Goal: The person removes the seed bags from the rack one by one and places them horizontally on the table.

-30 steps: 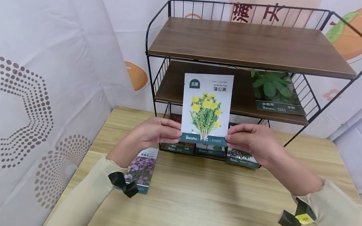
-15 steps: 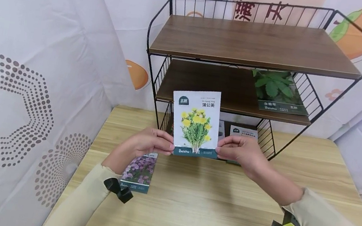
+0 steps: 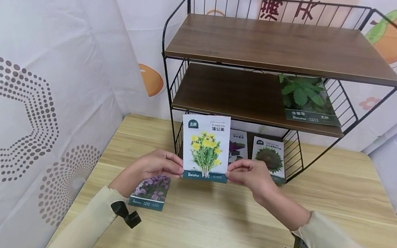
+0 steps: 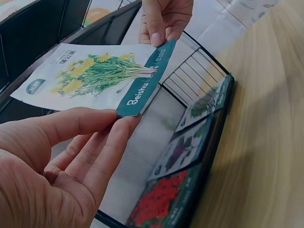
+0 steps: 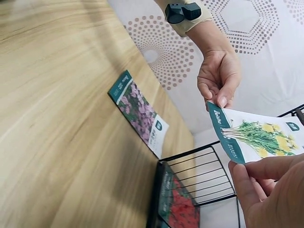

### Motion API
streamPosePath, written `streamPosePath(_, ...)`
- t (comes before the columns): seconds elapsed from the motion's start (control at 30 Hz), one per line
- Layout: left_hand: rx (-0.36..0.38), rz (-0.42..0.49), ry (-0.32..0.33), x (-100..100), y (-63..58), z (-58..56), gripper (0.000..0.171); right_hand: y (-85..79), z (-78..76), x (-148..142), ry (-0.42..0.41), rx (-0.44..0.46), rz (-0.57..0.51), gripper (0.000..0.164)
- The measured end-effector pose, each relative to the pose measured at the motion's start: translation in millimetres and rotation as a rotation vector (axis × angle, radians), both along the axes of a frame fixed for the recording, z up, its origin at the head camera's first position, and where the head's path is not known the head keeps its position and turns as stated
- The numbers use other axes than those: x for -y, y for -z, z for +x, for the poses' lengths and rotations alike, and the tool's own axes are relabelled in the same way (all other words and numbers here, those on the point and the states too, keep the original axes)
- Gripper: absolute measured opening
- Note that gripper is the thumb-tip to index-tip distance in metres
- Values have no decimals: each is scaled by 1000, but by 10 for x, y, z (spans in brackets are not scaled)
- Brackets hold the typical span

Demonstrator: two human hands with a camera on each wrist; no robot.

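Note:
A white seed packet (image 3: 205, 148) printed with yellow dandelions is held up in front of the rack's lower level. My left hand (image 3: 160, 166) pinches its lower left corner between thumb and fingers. The lower right corner is pinched by my right hand (image 3: 253, 177). Both grips show in the left wrist view, where the packet (image 4: 95, 78) tilts away from the palm. Behind it, on the bottom level, lie a sunflower packet (image 3: 269, 156), a purple-leaved packet (image 3: 238, 145) and a red-flowered packet (image 4: 159, 199), which the dandelion packet hides in the head view.
A three-level rack (image 3: 285, 47) with brown boards and black wire sides stands at the back of the wooden table (image 3: 220, 237). A green-leaf packet (image 3: 308, 99) lies on its middle board at right. A purple-flower packet (image 3: 150, 193) lies on the table under my left wrist.
Both hands have lowered the dandelion packet from before the middle board to before the bottom level, shifting it slightly left. The sunflower packet now shows more fully.

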State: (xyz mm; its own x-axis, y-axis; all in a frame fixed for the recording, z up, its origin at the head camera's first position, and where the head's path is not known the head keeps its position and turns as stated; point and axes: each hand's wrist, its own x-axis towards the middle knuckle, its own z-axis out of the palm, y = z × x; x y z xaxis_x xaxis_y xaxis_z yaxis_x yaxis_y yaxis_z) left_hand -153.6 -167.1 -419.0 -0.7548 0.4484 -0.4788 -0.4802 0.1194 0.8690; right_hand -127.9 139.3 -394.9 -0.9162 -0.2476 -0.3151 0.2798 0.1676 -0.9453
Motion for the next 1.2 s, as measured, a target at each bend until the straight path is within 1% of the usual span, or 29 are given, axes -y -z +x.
streamPosePath(0.13, 8, 1, 0, 34, 80, 17, 15, 80, 15, 42, -5, 5, -6, 7)
streamPosePath(0.4, 20, -14, 4, 95, 243, 51, 16, 285, 24, 118, 27, 79, -59, 14)
streamPosePath(0.5, 28, -17, -2, 116, 302, 74, 15, 350, 29, 147, 34, 88, -63, 14)
streamPosePath(0.7, 57, -21, -33, 154, 424, 122, 13, 460, 53, 204, 40, 118, -64, 8)
streamPosePath(0.83, 86, -30, -67, 181, 504, 146, 14, 541, 70, 248, 36, 141, -55, 14)
streamPosePath(0.93, 101, -61, -86, 200, 536, 172, 11, 604, 84, 291, 35, 157, -41, 16)
streamPosePath(1.07, 111, -106, -95, 222, 573, 206, 8, 676, 117, 345, 43, 185, -39, 15)
streamPosePath(1.2, 130, -114, -96, 237, 639, 228, 8, 739, 148, 380, 48, 216, -35, 16)
